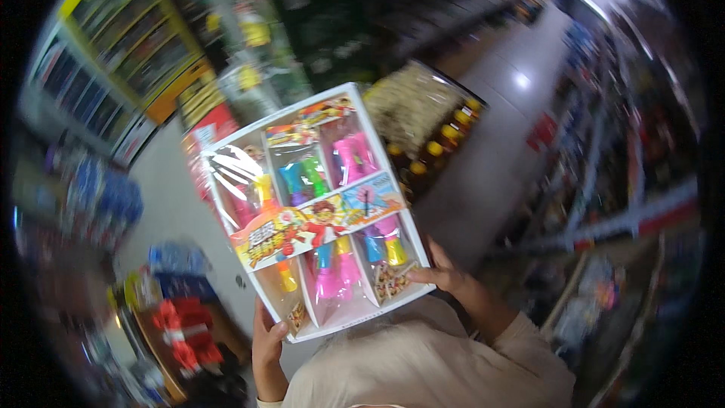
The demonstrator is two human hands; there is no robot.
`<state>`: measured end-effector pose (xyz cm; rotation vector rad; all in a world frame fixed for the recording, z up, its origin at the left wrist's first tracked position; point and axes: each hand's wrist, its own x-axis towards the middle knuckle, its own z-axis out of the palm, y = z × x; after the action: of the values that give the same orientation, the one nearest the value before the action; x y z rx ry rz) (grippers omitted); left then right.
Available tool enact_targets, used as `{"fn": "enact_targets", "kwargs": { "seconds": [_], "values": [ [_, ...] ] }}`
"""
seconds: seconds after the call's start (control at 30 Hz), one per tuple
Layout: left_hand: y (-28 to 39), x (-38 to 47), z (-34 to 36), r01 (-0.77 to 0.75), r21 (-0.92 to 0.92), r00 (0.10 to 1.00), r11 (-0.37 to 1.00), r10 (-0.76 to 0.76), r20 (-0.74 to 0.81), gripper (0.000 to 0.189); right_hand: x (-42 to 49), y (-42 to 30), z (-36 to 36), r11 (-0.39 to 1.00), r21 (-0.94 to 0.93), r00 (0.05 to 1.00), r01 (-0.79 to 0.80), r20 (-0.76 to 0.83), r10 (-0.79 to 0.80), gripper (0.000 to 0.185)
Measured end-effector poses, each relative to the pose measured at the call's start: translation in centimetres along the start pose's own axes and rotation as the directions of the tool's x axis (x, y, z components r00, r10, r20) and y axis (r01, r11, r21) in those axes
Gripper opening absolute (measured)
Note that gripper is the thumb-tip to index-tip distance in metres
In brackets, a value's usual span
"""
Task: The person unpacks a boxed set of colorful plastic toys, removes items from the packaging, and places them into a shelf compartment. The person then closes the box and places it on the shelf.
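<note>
A white display box of colourful plastic toys is held up before my chest, tilted in the view. My left hand grips its lower left edge, thumb on the front. At the lower right corner my right hand has its thumb over the front and fingers behind. Clear glossy film covers the compartments. Inside lie pink toys, a blue and green pair, and others in yellow and orange. A printed cartoon band with writing crosses the middle.
Behind the box, bottles with yellow caps stand in a pack on the floor. Stocked shelves run along the right. Yellow-framed cabinets stand at upper left. A red bag-like item sits at lower left. Dark green cartons are stacked ahead.
</note>
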<state>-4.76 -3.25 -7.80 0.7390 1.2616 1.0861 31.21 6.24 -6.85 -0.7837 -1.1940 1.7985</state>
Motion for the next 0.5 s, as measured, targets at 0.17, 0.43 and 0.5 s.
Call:
{"fn": "enact_targets", "kwargs": {
  "seconds": [0.17,0.43,0.5],
  "values": [
    [4.2,4.5,-0.7,0.000,0.091,0.984,0.996,-0.016,0.176,0.093,-2.0,-0.1,2.8,0.999,0.046,0.958,0.001,-0.285,0.012,0.097],
    [6.0,13.1,0.9,-0.156,0.139,0.874,0.978,0.071,0.481,0.069,-2.1,1.1,6.3,0.999,0.008,0.738,0.042,-0.674,-0.025,0.100],
    [5.9,14.7,1.3,-0.247,0.206,0.835,0.947,0.100,0.541,0.066,-2.3,1.8,6.5,0.998,-0.025,0.688,0.061,-0.723,-0.060,0.100]
  ]
}}
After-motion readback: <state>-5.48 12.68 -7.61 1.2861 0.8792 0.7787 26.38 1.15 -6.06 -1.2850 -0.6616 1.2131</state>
